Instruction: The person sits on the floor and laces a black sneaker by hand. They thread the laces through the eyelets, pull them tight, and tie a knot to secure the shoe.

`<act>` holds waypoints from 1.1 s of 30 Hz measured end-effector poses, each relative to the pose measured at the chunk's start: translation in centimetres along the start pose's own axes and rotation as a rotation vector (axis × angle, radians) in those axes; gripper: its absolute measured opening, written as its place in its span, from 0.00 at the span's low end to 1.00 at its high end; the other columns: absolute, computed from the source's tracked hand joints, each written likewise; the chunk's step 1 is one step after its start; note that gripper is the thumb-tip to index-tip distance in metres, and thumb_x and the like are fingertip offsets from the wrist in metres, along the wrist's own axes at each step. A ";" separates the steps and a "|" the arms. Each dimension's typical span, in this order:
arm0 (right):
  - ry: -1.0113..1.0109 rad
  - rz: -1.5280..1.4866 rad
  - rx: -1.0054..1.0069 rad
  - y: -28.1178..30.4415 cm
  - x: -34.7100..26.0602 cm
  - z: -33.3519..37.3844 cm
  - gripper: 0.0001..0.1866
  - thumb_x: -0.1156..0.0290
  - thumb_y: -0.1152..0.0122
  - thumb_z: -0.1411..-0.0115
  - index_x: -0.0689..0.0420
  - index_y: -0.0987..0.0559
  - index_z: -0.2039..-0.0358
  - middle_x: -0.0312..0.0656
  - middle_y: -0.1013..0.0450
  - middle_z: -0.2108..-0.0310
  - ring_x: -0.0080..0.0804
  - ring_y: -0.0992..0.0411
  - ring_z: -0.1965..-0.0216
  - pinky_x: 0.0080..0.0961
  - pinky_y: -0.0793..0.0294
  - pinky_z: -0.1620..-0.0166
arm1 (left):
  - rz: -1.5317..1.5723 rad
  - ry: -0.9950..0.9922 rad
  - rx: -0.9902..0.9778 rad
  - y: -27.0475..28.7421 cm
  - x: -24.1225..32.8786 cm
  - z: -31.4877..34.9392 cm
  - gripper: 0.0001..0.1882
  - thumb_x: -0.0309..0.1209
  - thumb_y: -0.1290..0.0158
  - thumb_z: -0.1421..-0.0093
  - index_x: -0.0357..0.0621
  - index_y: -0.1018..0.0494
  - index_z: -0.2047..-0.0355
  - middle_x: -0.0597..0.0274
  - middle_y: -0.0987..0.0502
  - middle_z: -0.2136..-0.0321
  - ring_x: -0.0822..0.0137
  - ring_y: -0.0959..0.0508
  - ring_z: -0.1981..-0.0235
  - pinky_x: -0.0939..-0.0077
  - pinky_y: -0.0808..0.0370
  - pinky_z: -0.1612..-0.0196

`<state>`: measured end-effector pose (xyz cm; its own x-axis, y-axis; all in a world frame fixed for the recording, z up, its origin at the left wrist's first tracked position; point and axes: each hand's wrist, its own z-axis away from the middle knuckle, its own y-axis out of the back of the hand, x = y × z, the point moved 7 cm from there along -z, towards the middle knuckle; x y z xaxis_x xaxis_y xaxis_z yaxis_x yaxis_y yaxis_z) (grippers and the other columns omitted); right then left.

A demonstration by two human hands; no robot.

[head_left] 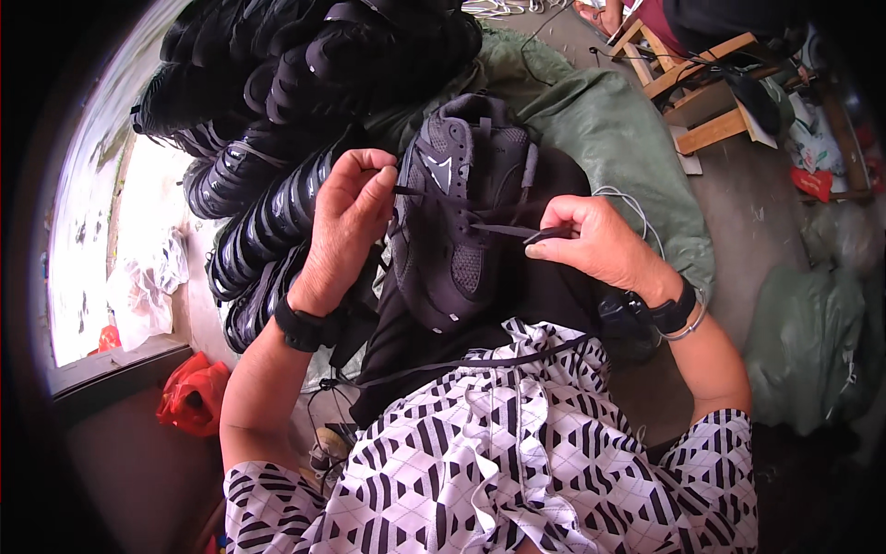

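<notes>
A black sneaker [443, 263] rests on my lap, its toe toward me and its opening facing away. Flat black shoelace [503, 228] runs out of its lower eyelets to both sides. At the shoe's left, my left hand [355, 208] pinches one lace end between thumb and fingers. My right hand [600, 242], just right of the shoe, grips the other end, and that side of the lace is drawn straight. Several eyelets higher up the shoe show no lace through them. Both wrists wear black bands.
Stacked black shoes [277, 208] fill the area at the left and far left. Green sheeting [637, 157] lies beyond my knees. A wooden stool [706, 102] and part of another person are at the far right. A red plastic bag [194, 392] sits at the left, a green sack [803, 346] at the right.
</notes>
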<state>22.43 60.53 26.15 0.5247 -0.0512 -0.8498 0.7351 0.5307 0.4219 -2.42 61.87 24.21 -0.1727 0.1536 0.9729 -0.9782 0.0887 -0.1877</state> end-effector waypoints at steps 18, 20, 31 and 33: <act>-0.226 -0.749 -0.068 1.0 2.5 -0.3 0.07 0.73 0.36 0.43 0.56 0.26 0.66 0.28 0.36 0.81 0.11 0.43 0.84 0.11 0.44 0.81 | 0.017 0.048 0.084 0.2 -1.3 -0.8 0.08 0.36 0.50 0.33 0.49 0.30 0.58 0.78 0.36 0.81 0.87 0.43 0.85 0.91 0.50 0.83; 0.063 -0.260 0.043 1.6 0.9 -0.1 0.10 0.72 0.33 0.45 0.56 0.27 0.68 0.26 0.38 0.82 0.10 0.42 0.81 0.13 0.42 0.77 | 0.031 0.059 0.095 0.3 -1.5 -0.9 0.07 0.36 0.50 0.33 0.49 0.30 0.58 0.79 0.36 0.81 0.87 0.43 0.85 0.91 0.50 0.83; 0.236 -0.110 0.210 2.6 0.3 0.5 0.09 0.80 0.39 0.45 0.61 0.20 0.62 0.33 0.23 0.73 0.16 0.29 0.74 0.14 0.30 0.71 | 0.098 0.095 0.120 1.2 -0.8 -1.5 0.07 0.35 0.48 0.34 0.48 0.29 0.59 0.79 0.36 0.80 0.86 0.41 0.83 0.90 0.47 0.82; -0.048 -0.390 -0.080 1.6 1.6 0.4 0.08 0.78 0.39 0.44 0.61 0.19 0.63 0.34 0.24 0.73 0.12 0.31 0.76 0.12 0.35 0.76 | 0.184 0.094 0.128 2.1 -0.3 -2.3 0.07 0.35 0.49 0.34 0.48 0.28 0.59 0.80 0.40 0.83 0.85 0.45 0.86 0.87 0.49 0.82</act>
<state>24.66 60.94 25.59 0.2336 -0.2998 -0.9249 0.8483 0.5277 0.0432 -4.13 64.30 23.23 -0.3442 0.2472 0.9058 -0.9388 -0.0738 -0.3365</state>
